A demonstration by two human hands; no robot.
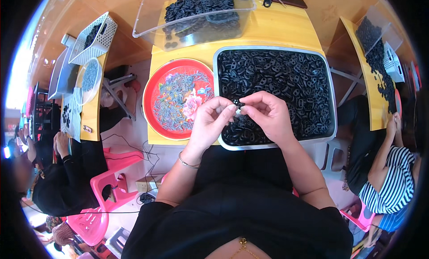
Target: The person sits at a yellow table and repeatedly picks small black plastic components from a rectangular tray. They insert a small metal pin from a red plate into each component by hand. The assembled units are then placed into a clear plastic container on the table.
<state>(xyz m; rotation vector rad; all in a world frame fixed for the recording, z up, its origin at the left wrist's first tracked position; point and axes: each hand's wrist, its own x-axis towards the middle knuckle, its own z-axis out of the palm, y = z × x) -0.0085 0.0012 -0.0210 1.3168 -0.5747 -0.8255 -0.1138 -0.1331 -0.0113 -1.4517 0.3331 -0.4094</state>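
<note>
My left hand (pixel 210 121) and my right hand (pixel 271 118) meet over the near left corner of a metal-rimmed tray (pixel 217 87). Between their fingertips is a small black piece (pixel 237 103), pinched from both sides. Its finer details are too small to make out. Heaped in the tray are many black pieces (pixel 286 84), several showing two holes. To the left, a round red tray (pixel 149 102) with a pink flower print holds scattered thin grey-blue slivers (pixel 172 104), whose kind I cannot tell.
A clear plastic bin (pixel 178 42) of black rounded pieces stands at the table's far side, with scissors (pixel 267 0) beyond it. Co-workers sit at yellow tables left and right. A white basket (pixel 96 42) stands on the left table. Pink chairs (pixel 109 183) and cables lie at left.
</note>
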